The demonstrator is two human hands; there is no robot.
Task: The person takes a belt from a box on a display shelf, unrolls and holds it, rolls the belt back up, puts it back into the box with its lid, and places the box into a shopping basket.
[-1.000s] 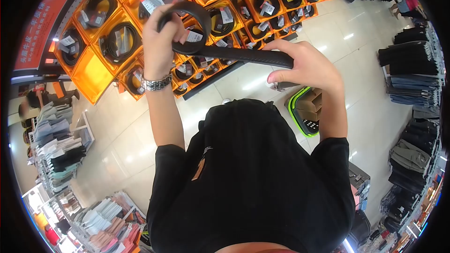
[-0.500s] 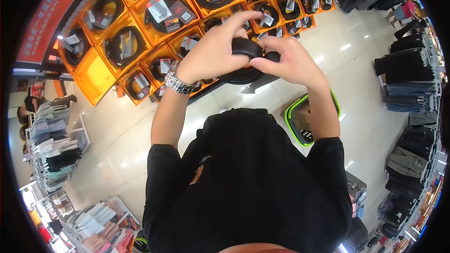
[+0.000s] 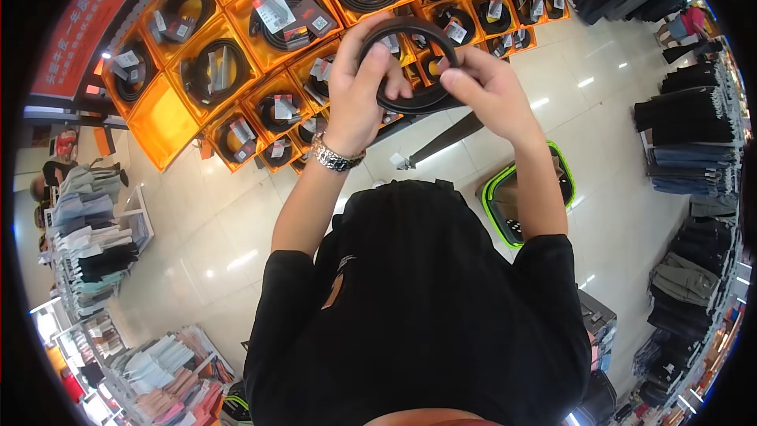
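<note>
A black belt (image 3: 422, 102), bent into a loose coil, is held up between both hands in front of the display. My left hand (image 3: 359, 83), with a metal watch on its wrist, grips the coil's left side, fingers curled round and inside it. On the right side my right hand (image 3: 490, 88) pinches the coil between thumb and fingers. A loose strap end (image 3: 445, 140) hangs below the hands, with a small pale tag at its tip. Coiled belts with tags (image 3: 215, 71) lie in the orange boxes behind.
An orange box (image 3: 164, 122) at the left holds no belt. A green-rimmed basket (image 3: 505, 201) stands on the tiled floor (image 3: 236, 244). Clothes racks (image 3: 682, 122) line the right, and more clothes (image 3: 95, 229) hang at the left. A person (image 3: 684, 25) is at the upper right.
The belt went from a coil with a stretched-out strap to a coil between both hands, which came together. Since the last frame, the coil has opened wider and risen slightly.
</note>
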